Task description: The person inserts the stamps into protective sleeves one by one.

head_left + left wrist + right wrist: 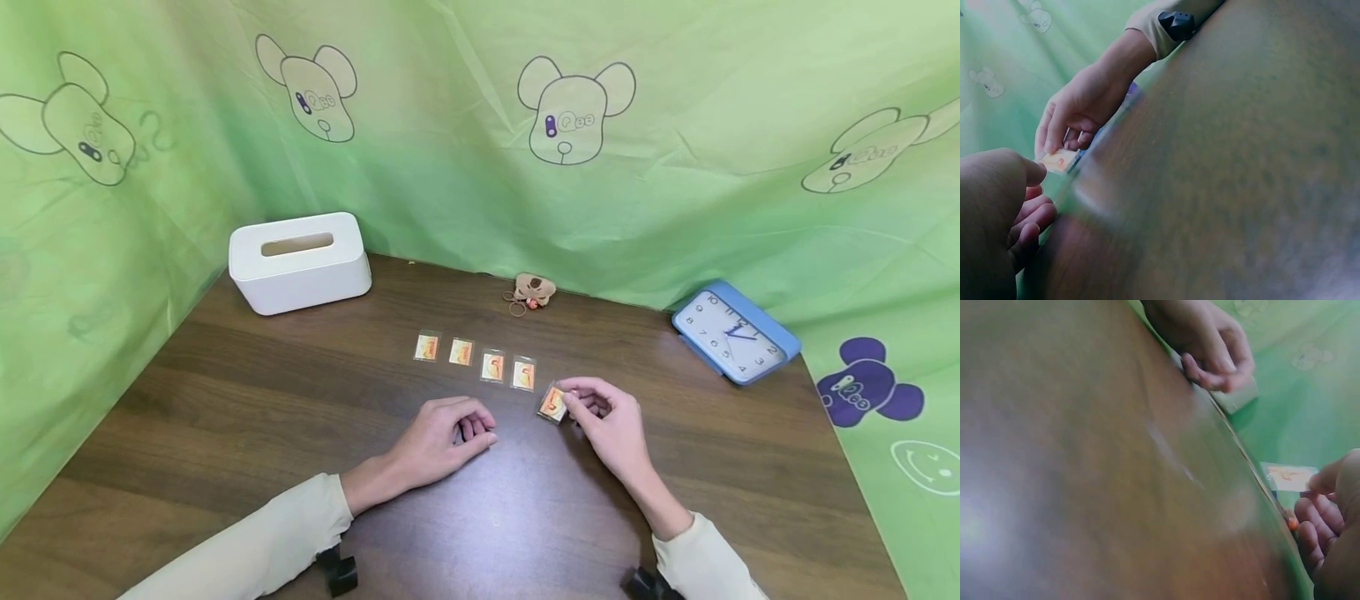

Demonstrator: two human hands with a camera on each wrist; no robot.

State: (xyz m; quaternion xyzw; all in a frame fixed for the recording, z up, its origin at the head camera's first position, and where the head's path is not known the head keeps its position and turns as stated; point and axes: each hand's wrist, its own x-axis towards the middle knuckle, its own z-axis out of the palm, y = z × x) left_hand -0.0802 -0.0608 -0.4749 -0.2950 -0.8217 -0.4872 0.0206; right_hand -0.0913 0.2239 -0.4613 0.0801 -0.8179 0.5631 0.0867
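Observation:
Between thumb and fingers my right hand pinches a small clear-sleeved card with an orange and yellow picture. The same card shows upright in the right wrist view. To its left, a slightly slanting row of similar cards lies on the table, from the leftmost card past a second and a third to the one nearest my right hand. My left hand rests below this row, fingers loosely curled, holding nothing.
A white tissue box stands at the back left of the brown wooden table. Near the back edge lies a plush keychain with a ring. A blue clock leans at the right, before a green printed curtain.

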